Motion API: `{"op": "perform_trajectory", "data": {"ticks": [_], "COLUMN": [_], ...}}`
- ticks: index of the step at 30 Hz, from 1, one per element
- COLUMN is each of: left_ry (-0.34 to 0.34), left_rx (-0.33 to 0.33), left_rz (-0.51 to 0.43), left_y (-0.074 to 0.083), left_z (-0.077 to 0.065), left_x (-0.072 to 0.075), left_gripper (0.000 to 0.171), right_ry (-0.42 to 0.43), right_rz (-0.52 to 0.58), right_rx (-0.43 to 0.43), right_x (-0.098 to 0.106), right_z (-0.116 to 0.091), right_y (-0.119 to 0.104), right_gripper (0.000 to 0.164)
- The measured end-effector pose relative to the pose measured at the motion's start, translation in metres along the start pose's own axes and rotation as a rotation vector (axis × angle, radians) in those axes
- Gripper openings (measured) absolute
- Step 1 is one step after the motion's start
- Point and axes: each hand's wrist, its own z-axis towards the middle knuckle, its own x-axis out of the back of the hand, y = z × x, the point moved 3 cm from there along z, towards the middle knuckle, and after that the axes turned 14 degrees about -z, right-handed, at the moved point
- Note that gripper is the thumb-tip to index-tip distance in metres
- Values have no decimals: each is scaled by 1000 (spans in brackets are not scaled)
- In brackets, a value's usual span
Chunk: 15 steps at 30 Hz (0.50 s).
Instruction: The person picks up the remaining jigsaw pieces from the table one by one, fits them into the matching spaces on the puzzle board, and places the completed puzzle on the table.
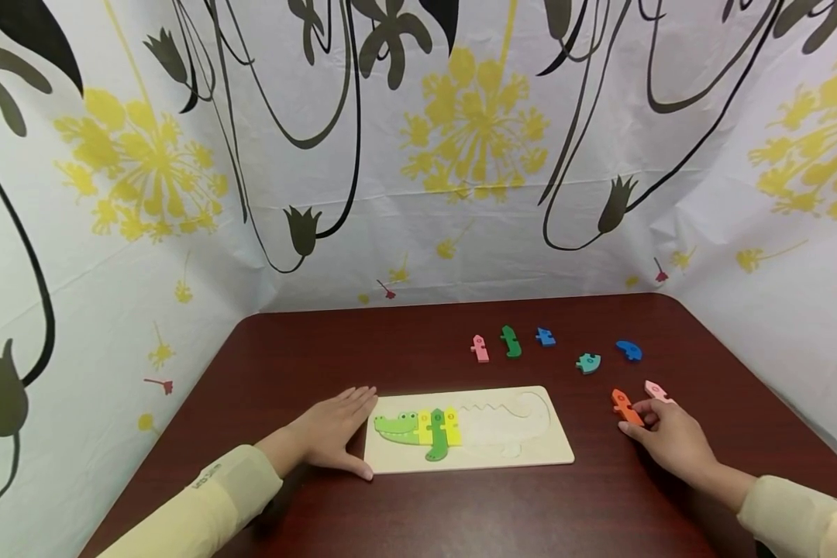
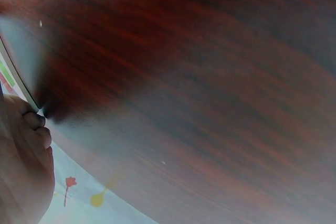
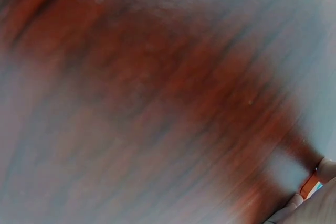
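Observation:
A pale wooden puzzle board [image 1: 509, 457] lies on the dark table, its left part filled with a green crocodile head [image 1: 396, 428], yellow pieces [image 1: 452, 426] and a green leg piece [image 1: 438, 438]. Along the board's left edge rests my left hand [image 1: 331, 430], fingers straight and thumb at the lower corner. To the right of the board, my right hand [image 1: 676, 442] pinches an orange puzzle piece [image 1: 625, 406] between thumb and fingers. Just beyond those fingers lies a pink piece [image 1: 658, 391]. In the right wrist view the orange piece [image 3: 310, 184] shows at the lower right corner.
Loose pieces lie behind the board: a pink one [image 1: 480, 349], a green one [image 1: 511, 341] and a small blue one [image 1: 545, 337]. Farther right are a teal piece [image 1: 588, 363] and a curved blue piece [image 1: 629, 350]. Patterned cloth [image 1: 418, 256] hangs around the table's far sides.

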Motion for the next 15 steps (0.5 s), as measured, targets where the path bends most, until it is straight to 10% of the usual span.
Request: {"op": "perform_trajectory", "data": {"ticks": [15], "left_ry": [11], "left_rx": [-6], "left_rz": [-15], "left_y": [-1], "left_z": [0], "left_x": [-1], "left_gripper": [123], "right_ry": [22], "right_rz": [13], "right_rx": [2], "right_x": [0], "right_z": [-2], "right_y": [2], "right_gripper": [39]}}
